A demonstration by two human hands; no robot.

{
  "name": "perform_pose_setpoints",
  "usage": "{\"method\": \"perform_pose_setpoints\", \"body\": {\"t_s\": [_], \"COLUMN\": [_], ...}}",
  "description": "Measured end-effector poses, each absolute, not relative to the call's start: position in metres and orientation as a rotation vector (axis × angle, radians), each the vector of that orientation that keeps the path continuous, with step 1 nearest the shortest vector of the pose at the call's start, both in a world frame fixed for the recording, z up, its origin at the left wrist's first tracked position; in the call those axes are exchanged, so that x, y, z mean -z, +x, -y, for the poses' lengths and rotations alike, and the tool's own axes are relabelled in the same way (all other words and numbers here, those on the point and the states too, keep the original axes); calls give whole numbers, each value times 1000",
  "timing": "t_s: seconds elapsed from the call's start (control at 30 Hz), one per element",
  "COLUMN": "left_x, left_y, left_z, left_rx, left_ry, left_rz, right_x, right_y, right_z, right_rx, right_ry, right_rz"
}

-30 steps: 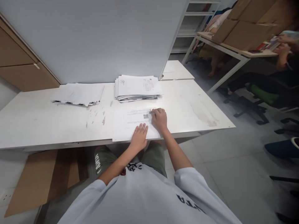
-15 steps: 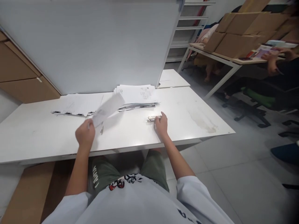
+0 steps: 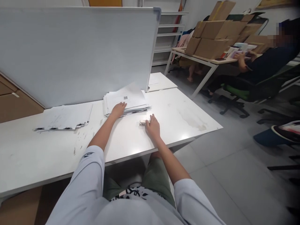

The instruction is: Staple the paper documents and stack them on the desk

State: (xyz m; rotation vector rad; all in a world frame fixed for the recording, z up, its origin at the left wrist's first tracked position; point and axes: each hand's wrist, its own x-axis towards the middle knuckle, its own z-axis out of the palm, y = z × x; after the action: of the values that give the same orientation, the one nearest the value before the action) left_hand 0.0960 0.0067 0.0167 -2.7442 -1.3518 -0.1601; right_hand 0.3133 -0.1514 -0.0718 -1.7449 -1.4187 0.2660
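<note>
My left hand lies on a white sheet of paper that bears a small square code. Its fingers are stretched out over the sheet's lower left part. Under that sheet is a thick paper stack, slightly uneven at its edges. Fingers bent, my right hand grips a small stapler resting on the table; the hand covers its right end. Farther left lies another paper pile with dark marks along its front edge, apart from both hands.
A whiteboard stands upright along the back of the white table. Cardboard boxes sit at the far left. To the right, a person sits at another desk stacked with boxes.
My left hand has moved right and forward, carrying the sheet from above the table onto the right stack. My right hand stays at the stapler. The view has turned a little.
</note>
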Motion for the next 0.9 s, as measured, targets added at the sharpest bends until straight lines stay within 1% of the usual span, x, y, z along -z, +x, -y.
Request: {"method": "perform_pose_setpoints", "body": {"t_s": [0.2, 0.33, 0.43, 0.5, 0.57, 0.63, 0.7, 0.8, 0.9], "left_x": [-25, -30, -34, -37, -40, -38, -31, -14, 2], "left_y": [99, 84, 52, 16, -28, -75, -118, -160, -174], "left_z": [-31, -14, 0, 3, 5, 12, 29, 71, 113], "left_rx": [-86, 39, 147, 273, 398, 428, 392, 336, 381], "left_ry": [-2915, -3063, -3106, -3003, -2749, -2416, -2182, -2057, -2025], "left_rz": [1323, 1202, 1137, 1285, 1647, 2033, 2271, 2407, 2361], "right_x": [70, 71, 72, 70, 68, 66, 66, 68, 71], "right_y": [312, 315, 317, 318, 318, 319, 320, 321, 320], "right_z": [148, 148, 145, 143, 141, 140, 140, 140, 139], "right_rx": [-255, -225, -230, -240, -236, -227, -220, -207, -185], "right_ry": [-1805, -1826, -1816, -1817, -1835, -1861, -1882, -1904, -1921], "right_rz": [1451, 1448, 1464, 1470, 1468, 1470, 1481, 1499, 1498]}}
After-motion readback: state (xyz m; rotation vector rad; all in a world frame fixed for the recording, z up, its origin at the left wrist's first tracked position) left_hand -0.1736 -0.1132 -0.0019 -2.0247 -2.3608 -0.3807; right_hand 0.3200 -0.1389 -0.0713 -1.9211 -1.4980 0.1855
